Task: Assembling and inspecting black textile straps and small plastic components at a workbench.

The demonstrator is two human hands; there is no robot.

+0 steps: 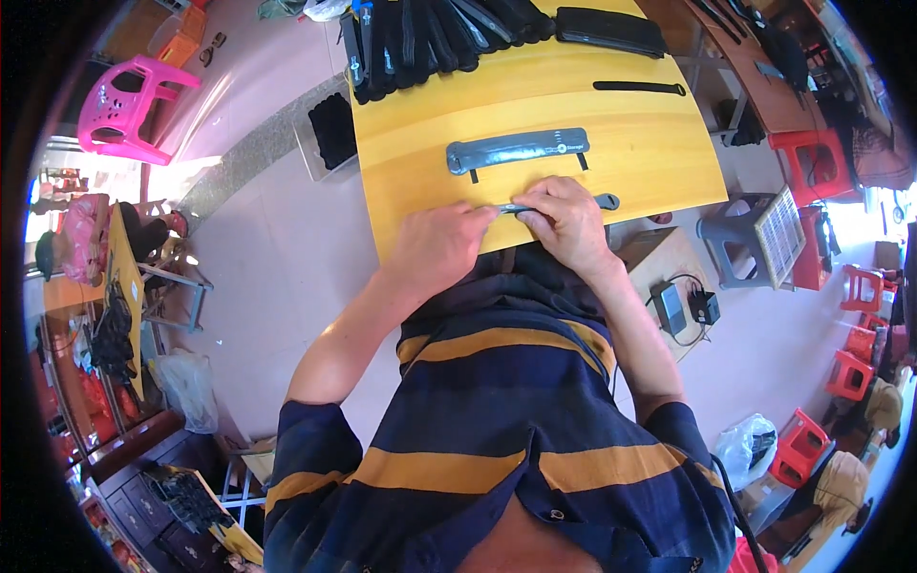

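Observation:
A narrow dark strap lies across the near edge of the yellow table, its rounded end sticking out to the right of my right hand. My left hand is closed, pinching the strap between thumb and fingers. Close beside it, my right hand pinches the same strap, and a short greyish piece shows between the two hands. Just beyond them rests a long grey pouch with two short black tabs hanging from its near side. Farther back lies a single black strap with a looped end.
Many black straps are piled along the far left edge, beside a black pouch. A bin of black items stands left of the table. Rightward are a box with a black adapter and a grey stool.

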